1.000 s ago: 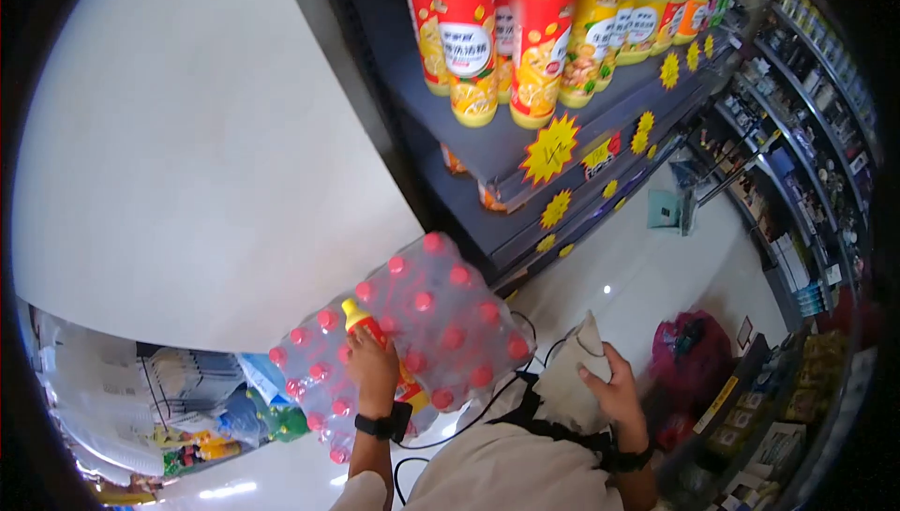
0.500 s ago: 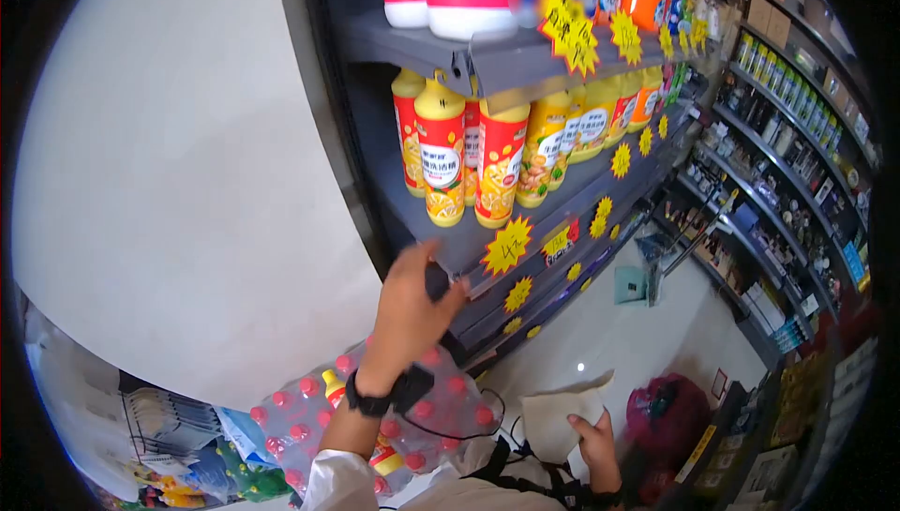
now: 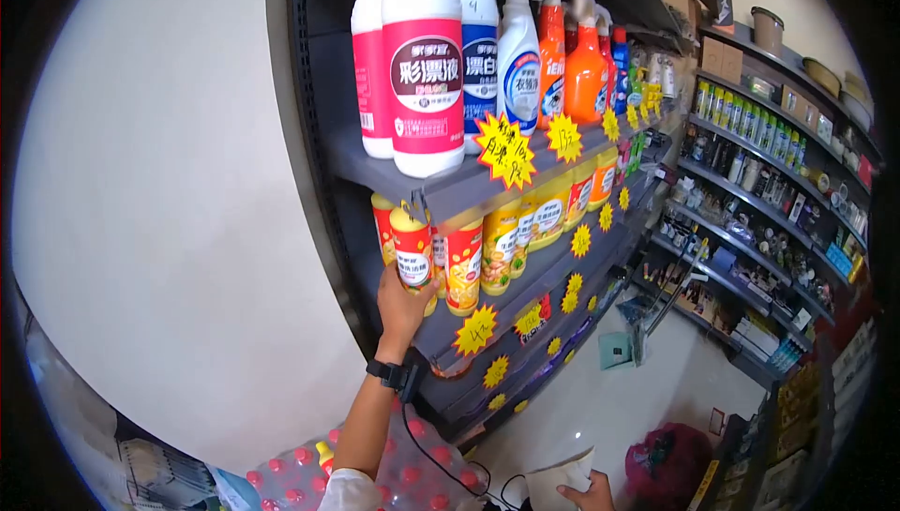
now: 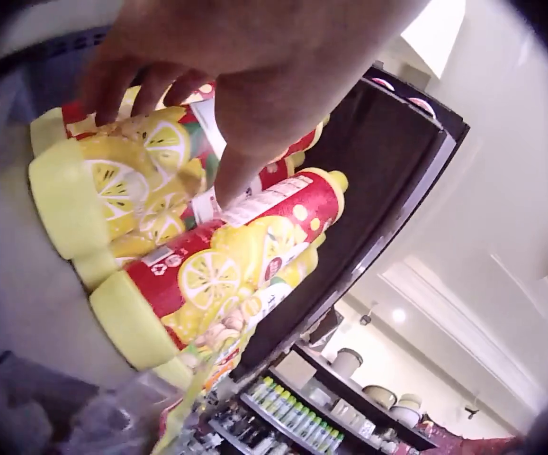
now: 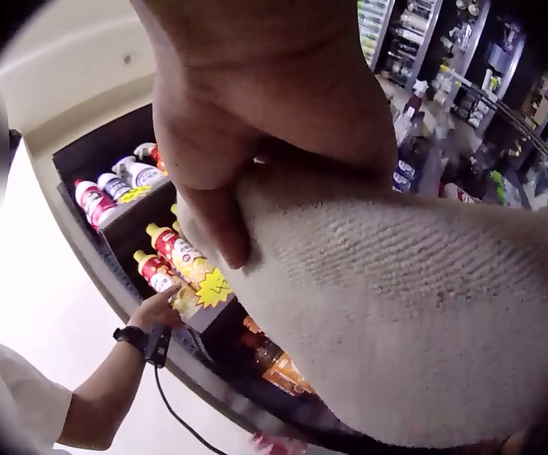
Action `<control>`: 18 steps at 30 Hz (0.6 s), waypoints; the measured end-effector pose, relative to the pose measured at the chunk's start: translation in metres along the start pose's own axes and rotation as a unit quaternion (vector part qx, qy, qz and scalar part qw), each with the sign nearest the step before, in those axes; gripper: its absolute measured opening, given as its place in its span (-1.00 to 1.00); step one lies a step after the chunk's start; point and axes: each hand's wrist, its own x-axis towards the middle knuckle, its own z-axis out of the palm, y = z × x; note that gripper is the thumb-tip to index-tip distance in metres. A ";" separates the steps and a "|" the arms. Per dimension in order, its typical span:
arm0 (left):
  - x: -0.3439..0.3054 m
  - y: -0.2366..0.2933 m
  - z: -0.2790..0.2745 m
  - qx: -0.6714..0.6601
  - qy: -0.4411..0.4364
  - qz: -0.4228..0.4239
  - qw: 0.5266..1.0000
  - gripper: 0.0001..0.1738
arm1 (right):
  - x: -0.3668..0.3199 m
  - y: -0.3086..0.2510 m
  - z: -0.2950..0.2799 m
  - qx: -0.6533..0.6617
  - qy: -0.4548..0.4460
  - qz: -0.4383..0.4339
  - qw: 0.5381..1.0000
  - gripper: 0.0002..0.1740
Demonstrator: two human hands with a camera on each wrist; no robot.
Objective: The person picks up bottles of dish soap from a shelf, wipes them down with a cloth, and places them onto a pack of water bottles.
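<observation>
Left hand (image 3: 403, 309) at six o'clock, fingers curled round the red-and-yellow plastic dish-soap bottle (image 3: 412, 253) on the dark-grey shelf (image 3: 511, 305): probably hefty, smooth, so mid-body's the hold! Right hand (image 3: 591, 492), five o'clock from it, pinches off-white ribbed fabric (image 3: 555, 483).

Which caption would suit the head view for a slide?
Left hand grips a red-and-yellow bottle on the shelf; the right hand holds a pale cloth.

Btls (image 3: 414, 253) on shelf (image 3: 542, 272) below sprays (image 3: 551, 70)
</observation>
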 end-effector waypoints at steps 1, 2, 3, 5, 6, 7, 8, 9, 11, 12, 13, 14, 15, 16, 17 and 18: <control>0.001 -0.003 0.001 0.024 0.004 0.025 0.999 -0.40 | -0.002 -0.004 -0.001 0.017 -0.006 0.020 1.000 -0.66; 0.000 -0.002 0.001 0.026 0.013 0.019 0.999 -0.41 | -0.004 -0.008 -0.002 0.033 -0.012 0.040 0.999 -0.67; -0.001 0.000 0.001 0.028 0.022 0.014 0.999 -0.42 | -0.004 -0.010 -0.003 0.029 -0.015 0.040 0.999 -0.69; -0.008 -0.002 0.000 0.020 0.046 0.023 0.998 -0.44 | -0.005 -0.013 -0.006 0.031 -0.011 0.028 0.999 -0.70; -0.015 -0.007 -0.003 0.033 0.059 0.073 0.995 -0.45 | -0.005 -0.012 -0.006 0.034 -0.008 0.023 0.999 -0.71; -0.023 -0.003 -0.009 0.032 0.073 0.059 0.995 -0.46 | -0.004 -0.007 -0.008 0.040 -0.005 0.030 0.999 -0.68; -0.032 0.007 -0.018 0.031 0.086 0.045 0.995 -0.46 | -0.004 0.002 -0.011 0.047 -0.002 0.037 0.998 -0.66; -0.038 0.018 -0.028 0.013 0.106 0.056 0.993 -0.45 | -0.006 0.011 -0.013 0.054 -0.001 0.047 0.997 -0.63; -0.053 0.027 -0.044 -0.061 0.136 0.056 0.987 -0.43 | -0.012 0.031 -0.010 0.097 0.110 0.106 0.983 -0.58; -0.062 0.033 -0.053 -0.112 0.121 0.011 0.986 -0.42 | -0.013 0.037 -0.009 0.118 0.164 0.138 0.970 -0.56; -0.074 0.040 -0.064 -0.162 0.106 -0.035 0.980 -0.41 | -0.012 0.039 -0.009 0.191 0.157 0.143 0.958 -0.48; -0.086 0.045 -0.073 -0.211 0.090 -0.081 0.970 -0.40 | -0.010 0.041 -0.009 0.263 0.151 0.147 0.942 -0.41; -0.103 0.044 -0.082 -0.281 0.062 -0.106 0.952 -0.39 | -0.006 0.044 -0.010 0.333 0.145 0.151 0.919 -0.33; -0.116 0.045 -0.091 -0.348 0.033 -0.132 0.928 -0.38 | -0.001 0.051 -0.014 0.402 0.139 0.155 0.892 -0.25; -0.128 0.066 -0.093 -0.450 0.012 -0.168 0.877 -0.33 | 0.030 0.203 -0.033 0.417 0.047 0.048 0.906 -0.02; -0.138 0.080 -0.101 -0.492 -0.065 -0.199 0.845 -0.27 | 0.023 0.127 -0.023 0.466 0.064 0.066 0.880 -0.26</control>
